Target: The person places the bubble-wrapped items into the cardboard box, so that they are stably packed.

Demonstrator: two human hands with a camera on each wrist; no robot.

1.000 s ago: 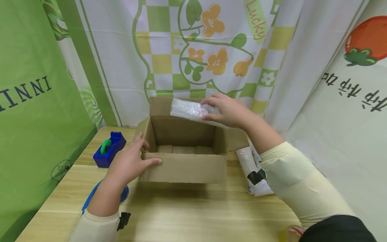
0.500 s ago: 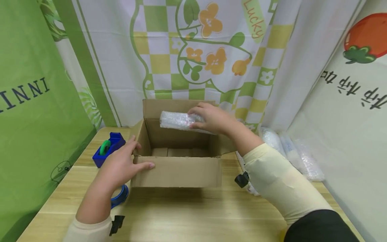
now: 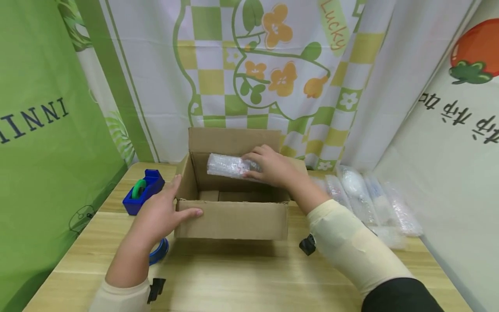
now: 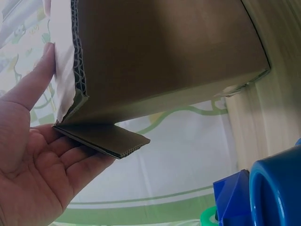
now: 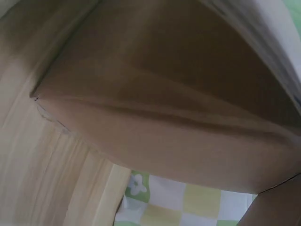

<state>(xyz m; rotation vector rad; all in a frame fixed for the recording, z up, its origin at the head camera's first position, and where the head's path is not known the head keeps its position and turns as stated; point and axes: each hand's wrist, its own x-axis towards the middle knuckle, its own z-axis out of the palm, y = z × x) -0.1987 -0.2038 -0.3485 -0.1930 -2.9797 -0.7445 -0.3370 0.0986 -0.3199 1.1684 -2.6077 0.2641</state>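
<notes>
An open cardboard box stands on the table, its flaps spread. My right hand grips a bubble-wrapped bundle from above, holding it level in the box's mouth near the back wall. At the front left corner my left hand holds the box, thumb on the front flap and fingers behind the left flap. The left wrist view shows that hand with its fingers under the small side flap. In the right wrist view the box fills most of the picture and the right hand is out of sight.
Several bubble-wrapped packages lie on the table right of the box. To the left stands a blue tape dispenser with a green roll. A blue ring-shaped object is beside my left forearm. A curtain hangs behind the box.
My right hand has lowered the wrapped bundle from above the back flap into the box's opening, moving it slightly left. My left hand still holds the box's corner.
</notes>
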